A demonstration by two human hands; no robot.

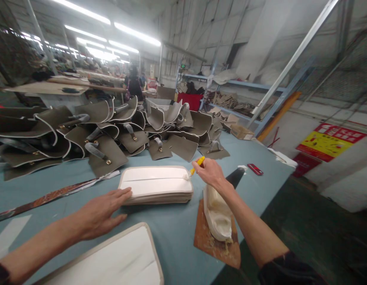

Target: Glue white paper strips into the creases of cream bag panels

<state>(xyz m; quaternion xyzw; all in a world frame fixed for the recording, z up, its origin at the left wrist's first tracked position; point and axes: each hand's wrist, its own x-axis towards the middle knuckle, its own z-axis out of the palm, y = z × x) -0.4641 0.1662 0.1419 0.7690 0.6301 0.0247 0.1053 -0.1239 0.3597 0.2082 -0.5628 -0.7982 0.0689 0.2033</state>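
From where I'm watching, the stack of white panels [155, 181] is lying near the middle of the blue table [175, 241], its pale-rimmed edges roughly lined up. The right hand [209, 173] is grasping a small yellow brush [196, 166], whose bristles are meeting the top panel near its right end. The left hand [107, 209] is holding nothing; its fingers are stretching out, tips resting against the stack's left side. To my mind, the step is calling for thin, even strokes stopping short of the rim, with the left fingertips steadying the pile lightly.

Just right of the stack, a tub of creamy paste [218, 213] is sitting on a brown board [201, 233], partly under the right forearm, so the wrist is needing care there. Nearer, another white panel [120, 259] is lying flat. Beyond, a heap of grey-brown pieces [115, 148] is crowding the far side; bare cloth is showing between panel and board, and the table's right edge is dropping away beneath the forearm.
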